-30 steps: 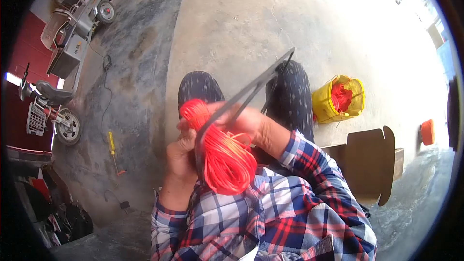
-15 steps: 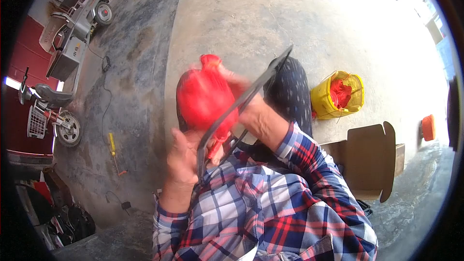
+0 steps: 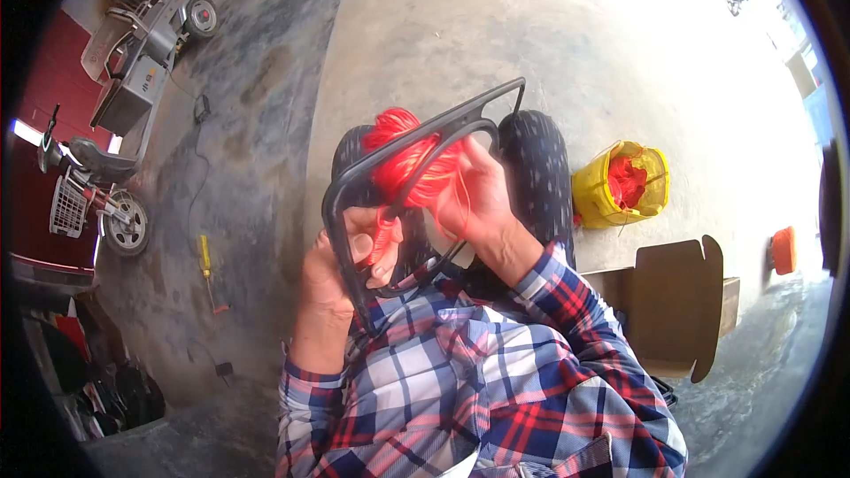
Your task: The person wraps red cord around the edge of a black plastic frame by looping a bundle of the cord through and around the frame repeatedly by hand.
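Observation:
A ball of shiny red cord (image 3: 409, 179) is held over my lap, partly behind the upper bar of a black frame (image 3: 416, 130) with curved bars. My right hand (image 3: 478, 195) grips the ball from its right side, and a loose strand hangs beside the fingers. Lower down, my left hand (image 3: 350, 252) pinches a section of the frame tightly wound with red cord (image 3: 382, 237). The frame's left bar passes in front of that hand and hides part of the palm.
To the right stand a yellow bucket (image 3: 611, 205) with red material inside and an open cardboard box (image 3: 677, 305). Farther right is an orange object (image 3: 784, 250). A yellow-handled screwdriver-like tool (image 3: 205, 255) lies on the floor at left, near a black cable (image 3: 197, 186). Parked vehicles (image 3: 128, 226) stand beyond.
The red cord ball, blurred before, is now sharp and sits behind the frame's upper bar. My right hand has turned to the ball's right side. The frame has tilted to show more of its shape.

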Demonstrator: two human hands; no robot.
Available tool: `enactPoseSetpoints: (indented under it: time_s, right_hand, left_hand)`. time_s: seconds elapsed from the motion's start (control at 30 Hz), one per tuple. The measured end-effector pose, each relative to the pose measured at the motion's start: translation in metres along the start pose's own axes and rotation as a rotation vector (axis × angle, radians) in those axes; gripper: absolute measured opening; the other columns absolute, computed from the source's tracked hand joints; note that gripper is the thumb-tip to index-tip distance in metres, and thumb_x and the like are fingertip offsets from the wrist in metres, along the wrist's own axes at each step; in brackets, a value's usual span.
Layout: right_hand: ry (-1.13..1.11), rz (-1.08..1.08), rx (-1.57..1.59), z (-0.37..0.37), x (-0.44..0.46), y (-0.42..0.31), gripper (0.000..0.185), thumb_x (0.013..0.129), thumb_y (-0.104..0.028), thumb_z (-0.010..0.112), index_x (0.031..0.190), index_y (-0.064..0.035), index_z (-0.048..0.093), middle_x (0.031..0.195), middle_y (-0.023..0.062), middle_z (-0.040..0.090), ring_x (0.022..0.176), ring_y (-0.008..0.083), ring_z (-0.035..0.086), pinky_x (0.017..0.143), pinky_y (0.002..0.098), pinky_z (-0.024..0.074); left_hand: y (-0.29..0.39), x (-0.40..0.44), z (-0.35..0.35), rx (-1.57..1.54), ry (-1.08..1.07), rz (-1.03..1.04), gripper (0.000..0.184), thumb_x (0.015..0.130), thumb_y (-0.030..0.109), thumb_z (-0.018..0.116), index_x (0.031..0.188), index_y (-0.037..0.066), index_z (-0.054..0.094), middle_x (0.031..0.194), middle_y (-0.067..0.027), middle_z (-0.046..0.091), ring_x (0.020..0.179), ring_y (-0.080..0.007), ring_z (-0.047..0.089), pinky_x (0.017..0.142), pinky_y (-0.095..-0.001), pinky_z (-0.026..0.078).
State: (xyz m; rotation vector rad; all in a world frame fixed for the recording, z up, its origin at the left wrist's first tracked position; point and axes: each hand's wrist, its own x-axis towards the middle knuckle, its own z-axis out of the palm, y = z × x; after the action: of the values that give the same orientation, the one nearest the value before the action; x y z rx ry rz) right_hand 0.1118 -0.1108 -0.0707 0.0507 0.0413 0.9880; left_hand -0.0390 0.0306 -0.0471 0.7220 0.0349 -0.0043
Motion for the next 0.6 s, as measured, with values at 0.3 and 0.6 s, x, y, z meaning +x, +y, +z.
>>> enactPoseSetpoints:
  time_s: [0.3,0.6]
  right_hand:
    - [-0.247,0.238,0.005,0.008,0.066,0.016,0.039,0.096,-0.031,0.054,0.120,-0.0004,0.056,0.109,0.0165,0.066,0.093,0.0287,0.067,0.083,0.0438,0.0565]
    - [-0.071,0.069,0.098,0.006,0.036,0.009,0.045,0.097,-0.029,0.045,0.132,-0.0002,0.051,0.121,0.0204,0.061,0.106,0.0320,0.062,0.085,0.0439,0.0546]
  left_hand:
    - [-0.008,-0.004,0.029,0.100,0.154,-0.001,0.032,0.082,0.008,0.074,0.111,-0.002,0.063,0.094,-0.0145,0.064,0.064,-0.0176,0.059,0.046,-0.0242,0.041]
    - [-0.008,-0.001,0.019,0.136,0.149,0.012,0.033,0.086,0.010,0.069,0.116,-0.001,0.061,0.098,-0.0161,0.063,0.062,-0.0183,0.059,0.045,-0.0253,0.042]
